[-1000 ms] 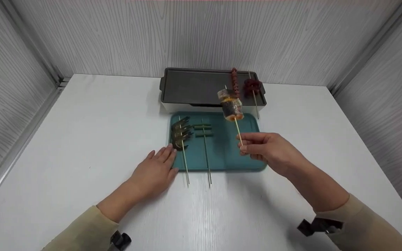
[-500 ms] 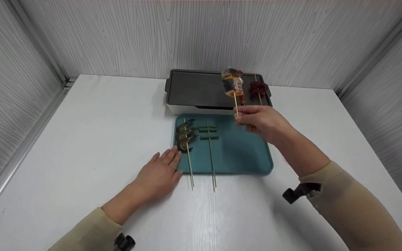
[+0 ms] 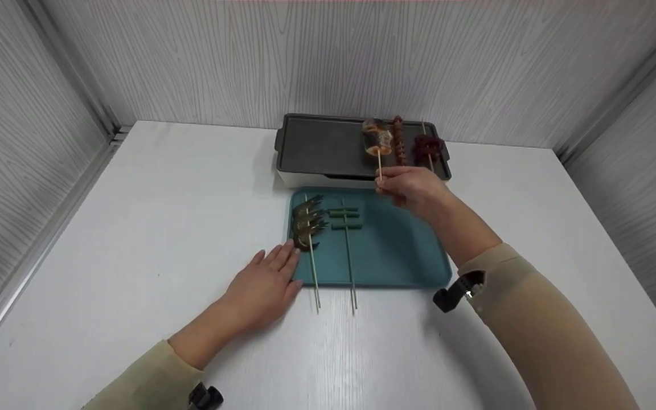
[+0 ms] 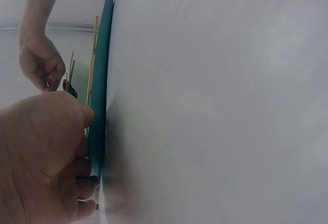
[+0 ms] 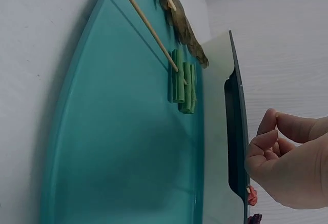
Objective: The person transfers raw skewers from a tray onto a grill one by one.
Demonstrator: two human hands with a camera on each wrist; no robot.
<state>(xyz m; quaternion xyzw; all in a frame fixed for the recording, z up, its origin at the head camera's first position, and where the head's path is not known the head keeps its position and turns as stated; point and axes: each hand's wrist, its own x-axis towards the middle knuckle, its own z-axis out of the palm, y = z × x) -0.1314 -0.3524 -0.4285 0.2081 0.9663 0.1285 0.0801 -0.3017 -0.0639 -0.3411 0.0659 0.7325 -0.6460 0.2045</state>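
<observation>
My right hand (image 3: pixel 419 191) pinches the stick of a food skewer (image 3: pixel 377 139) between thumb and fingers. The skewer carries thick chunks with dark silvery skin and orange ends, and it stands over the dark griddle plate (image 3: pixel 322 145); whether it touches the plate I cannot tell. In the right wrist view the right hand (image 5: pixel 289 157) is beside the griddle's edge, its skewer hardly visible. My left hand (image 3: pixel 265 285) lies with straight fingers against the left edge of the teal tray (image 3: pixel 396 256). Near those fingertips is a shrimp skewer (image 3: pixel 307 225), with a skewer of green stalk pieces (image 3: pixel 345 226) beside it.
On the griddle's right side lie a thin red beaded skewer (image 3: pixel 399 139) and a dark red skewer (image 3: pixel 429 149). Both tray skewers' sticks overhang the front rim. The white table (image 3: pixel 191 188) is bounded by a back panel (image 3: pixel 220 62) and side panels.
The right hand has carried the chunk skewer from above the tray forward, then lowered it slightly over the griddle, left of the red skewers. The left hand has stayed at the tray's edge.
</observation>
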